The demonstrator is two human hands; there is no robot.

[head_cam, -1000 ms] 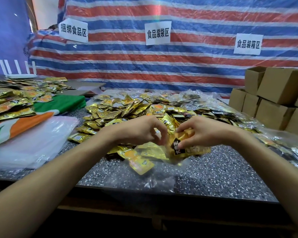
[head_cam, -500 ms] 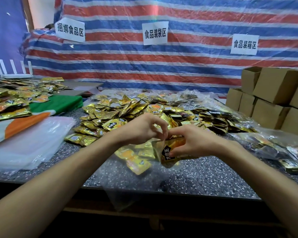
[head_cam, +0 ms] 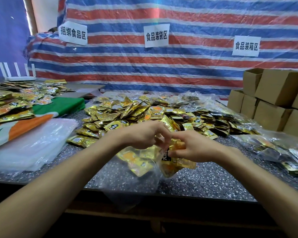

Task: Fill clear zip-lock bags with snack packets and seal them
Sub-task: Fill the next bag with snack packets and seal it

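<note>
A clear zip-lock bag (head_cam: 127, 184) hangs over the table's front edge with several gold snack packets (head_cam: 138, 160) inside. My left hand (head_cam: 143, 136) pinches the bag's mouth at its top. My right hand (head_cam: 194, 148) grips a bunch of gold packets (head_cam: 175, 166) at that mouth, partly inside the bag. A big heap of loose gold packets (head_cam: 127, 114) lies on the table just behind both hands.
A stack of flat clear bags (head_cam: 29, 143) lies at the left, beside a green, white and orange cloth (head_cam: 62, 105) bearing more packets. Filled clear bags (head_cam: 279, 148) lie at the right. Cardboard boxes (head_cam: 275, 102) are stacked at the far right. The speckled table (head_cam: 213, 182) ends at a dark front edge.
My right hand has moved left with its packets to meet the left hand at the bag's mouth. The bag now hangs lower over the table edge.
</note>
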